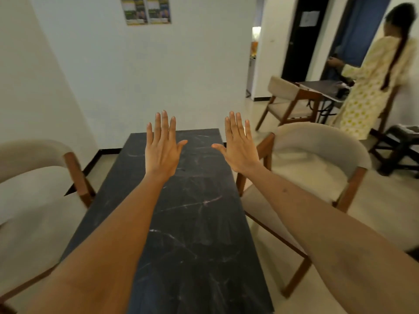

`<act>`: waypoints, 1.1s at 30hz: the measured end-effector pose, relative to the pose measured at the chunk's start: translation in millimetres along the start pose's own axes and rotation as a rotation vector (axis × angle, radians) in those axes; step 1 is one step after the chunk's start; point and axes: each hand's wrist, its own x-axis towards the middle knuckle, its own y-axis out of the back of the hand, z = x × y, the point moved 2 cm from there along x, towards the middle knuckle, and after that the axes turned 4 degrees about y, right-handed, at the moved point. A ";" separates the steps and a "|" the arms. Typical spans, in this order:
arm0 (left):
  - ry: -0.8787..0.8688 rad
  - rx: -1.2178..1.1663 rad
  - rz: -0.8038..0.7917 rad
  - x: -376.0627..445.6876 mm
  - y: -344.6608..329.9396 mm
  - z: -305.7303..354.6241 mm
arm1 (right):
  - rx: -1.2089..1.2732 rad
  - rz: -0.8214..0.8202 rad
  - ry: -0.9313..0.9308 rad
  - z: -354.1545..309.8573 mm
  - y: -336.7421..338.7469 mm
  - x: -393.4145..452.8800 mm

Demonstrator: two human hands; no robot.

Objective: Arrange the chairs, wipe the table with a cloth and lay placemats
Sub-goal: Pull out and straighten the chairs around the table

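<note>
A long black marble table (195, 234) runs away from me toward the white wall. My left hand (162, 147) and my right hand (239, 147) are stretched out flat above its far half, palms down, fingers spread, holding nothing. A beige padded chair with wooden arms (34, 191) stands at the table's left side. A matching chair (317, 164) stands at the right side, angled slightly away from the table. No cloth or placemat is in view.
A third beige chair (288, 103) stands farther back right beside a small dark table (326, 88). A person in a yellow patterned dress (371, 87) stands there. A dark stool (403, 150) is at the far right. Posters (146, 10) hang on the wall.
</note>
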 end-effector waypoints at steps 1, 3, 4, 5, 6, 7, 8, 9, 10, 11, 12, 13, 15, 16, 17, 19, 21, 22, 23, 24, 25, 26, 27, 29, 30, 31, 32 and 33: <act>-0.020 -0.015 0.001 2.7 -1.8 15.5 | -0.011 -0.002 -0.020 16.2 -0.5 -9.0; -0.059 -0.035 -0.002 6.6 -5.0 47.5 | -0.020 -0.006 -0.062 47.3 -0.2 -26.1; -0.080 -0.046 -0.010 8.4 -6.6 64.9 | -0.024 -0.008 -0.082 62.3 0.0 -34.1; -0.101 -0.060 -0.018 9.8 -8.4 81.1 | -0.030 -0.010 -0.100 75.7 0.4 -41.4; -0.124 -0.075 -0.025 10.7 -10.2 97.6 | -0.034 -0.011 -0.119 89.1 0.9 -48.5; -0.149 -0.090 -0.030 11.6 -11.5 114.8 | -0.038 -0.013 -0.138 103.2 0.0 -55.2; -0.171 -0.103 -0.032 12.4 -11.8 129.8 | -0.044 -0.018 -0.154 115.7 -0.8 -60.4; -0.194 -0.117 -0.034 13.7 -11.3 147.1 | -0.051 -0.025 -0.171 129.4 -1.5 -66.3; -0.212 -0.129 -0.041 15.5 -10.9 163.6 | -0.052 -0.030 -0.186 142.3 -1.9 -71.7; -0.223 -0.145 -0.050 17.0 -9.7 180.9 | -0.049 -0.032 -0.196 156.6 -2.4 -77.0; -0.230 -0.163 -0.057 18.4 -8.5 198.3 | -0.046 -0.037 -0.201 171.1 -2.8 -82.7; -0.232 -0.180 -0.061 19.3 -7.4 212.3 | -0.048 -0.037 -0.198 182.9 -3.4 -87.3; -0.244 -0.197 -0.082 20.0 -8.9 247.7 | -0.056 -0.031 -0.196 213.1 -6.1 -97.0; -0.255 -0.196 -0.088 19.2 -11.2 266.3 | -0.052 -0.030 -0.201 229.4 -8.2 -102.3; -0.266 -0.192 -0.090 17.7 -14.2 285.6 | -0.051 -0.033 -0.208 246.4 -11.1 -108.3; -0.275 -0.199 -0.087 16.0 -20.3 321.9 | -0.075 -0.044 -0.212 279.6 -18.7 -120.1; -0.268 -0.231 -0.089 17.1 -26.0 361.7 | -0.096 -0.063 -0.210 316.9 -27.5 -130.6; -0.267 -0.244 -0.090 17.5 -28.2 381.5 | -0.109 -0.074 -0.204 335.6 -32.1 -135.5; -0.271 -0.248 -0.089 17.2 -30.0 397.7 | -0.124 -0.083 -0.197 351.3 -36.3 -139.8; -0.279 -0.245 -0.088 17.1 -31.5 415.9 | -0.134 -0.097 -0.193 369.2 -41.4 -145.1; -0.285 -0.237 -0.089 16.8 -33.8 432.1 | -0.138 -0.112 -0.195 385.8 -46.1 -150.2; -0.287 -0.231 -0.088 16.6 -36.7 446.3 | -0.143 -0.124 -0.195 400.8 -50.6 -155.3; -0.284 -0.224 -0.090 16.6 -39.9 459.4 | -0.148 -0.131 -0.196 414.7 -55.4 -159.9; -0.275 -0.216 -0.099 17.5 -45.9 478.7 | -0.152 -0.145 -0.186 437.4 -64.3 -165.2; -0.274 -0.210 -0.110 18.1 -49.7 488.3 | -0.147 -0.153 -0.181 448.7 -68.8 -166.3; -0.277 -0.203 -0.117 19.7 -54.5 497.2 | -0.140 -0.155 -0.177 459.7 -73.8 -165.5; -0.280 -0.196 -0.122 22.0 -59.9 506.1 | -0.134 -0.160 -0.174 470.3 -78.8 -163.7; -0.281 -0.190 -0.128 23.6 -65.1 513.0 | -0.126 -0.170 -0.173 478.6 -83.4 -161.6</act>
